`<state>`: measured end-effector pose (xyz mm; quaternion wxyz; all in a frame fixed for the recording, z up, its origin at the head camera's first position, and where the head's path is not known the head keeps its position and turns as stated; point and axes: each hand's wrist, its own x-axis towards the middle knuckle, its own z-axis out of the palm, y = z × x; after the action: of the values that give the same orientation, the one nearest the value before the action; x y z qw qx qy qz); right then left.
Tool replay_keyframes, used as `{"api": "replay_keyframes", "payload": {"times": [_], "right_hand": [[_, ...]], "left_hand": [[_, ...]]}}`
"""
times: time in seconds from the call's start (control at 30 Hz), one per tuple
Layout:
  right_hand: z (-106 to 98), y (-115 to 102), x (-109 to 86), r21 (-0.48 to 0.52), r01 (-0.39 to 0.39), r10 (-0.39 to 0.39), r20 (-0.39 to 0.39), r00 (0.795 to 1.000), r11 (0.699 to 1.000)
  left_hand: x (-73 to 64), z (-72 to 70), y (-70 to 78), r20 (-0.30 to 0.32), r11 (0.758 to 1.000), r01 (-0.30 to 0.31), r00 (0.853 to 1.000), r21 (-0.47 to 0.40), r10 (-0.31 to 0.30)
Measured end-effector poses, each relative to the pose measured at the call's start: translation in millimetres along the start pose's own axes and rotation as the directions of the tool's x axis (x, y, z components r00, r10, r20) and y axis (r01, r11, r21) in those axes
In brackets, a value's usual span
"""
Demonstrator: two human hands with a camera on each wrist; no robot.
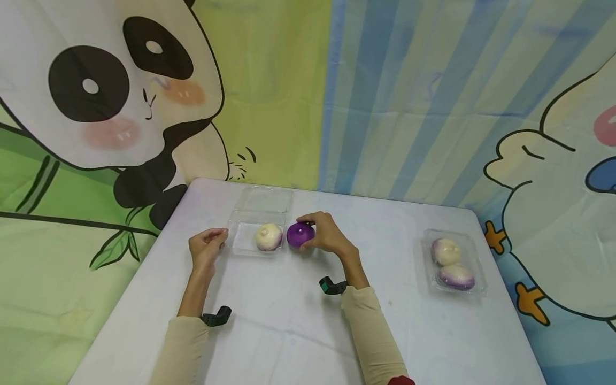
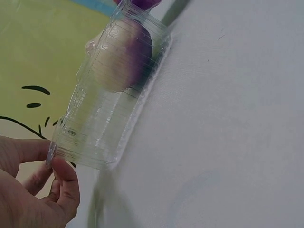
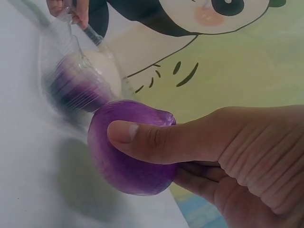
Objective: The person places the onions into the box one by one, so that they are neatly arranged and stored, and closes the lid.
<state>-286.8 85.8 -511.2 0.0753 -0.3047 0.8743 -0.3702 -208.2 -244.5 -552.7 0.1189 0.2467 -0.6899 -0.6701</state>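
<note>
My right hand (image 1: pixel 329 233) grips a dark purple onion (image 1: pixel 300 235) between thumb and fingers, just right of an open clear plastic box (image 1: pixel 246 239). In the right wrist view the thumb lies across the side of the onion (image 3: pixel 135 166), which is held above the white tabletop. At the box's left edge my left hand (image 1: pixel 207 247) pinches the rim with thumb and finger, as the left wrist view shows. Inside the right half of the box sits a white-and-purple onion (image 1: pixel 268 237); its left half is bare. The raised lid (image 1: pixel 265 200) leans back behind the box.
A second clear box (image 1: pixel 454 233) stands at the table's right side, with two white-and-purple onions (image 1: pixel 446 252) in it. The white table (image 1: pixel 298 331) ends at a cartoon-printed cloth backdrop (image 1: pixel 279 96). A black wrist camera (image 1: pixel 332 286) sticks out from each wrist.
</note>
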Motion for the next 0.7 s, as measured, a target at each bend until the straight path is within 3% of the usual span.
{"api": "replay_keyframes", "payload": {"times": [0.7], "right_hand": [[-6,-11,0.9,0.026,0.059,-0.058,-0.027,0.998,0.998]], "left_hand": [[-0.3,1.5,-0.6,-0.023,1.0,0.008,1.0,0.022,-0.008]]}}
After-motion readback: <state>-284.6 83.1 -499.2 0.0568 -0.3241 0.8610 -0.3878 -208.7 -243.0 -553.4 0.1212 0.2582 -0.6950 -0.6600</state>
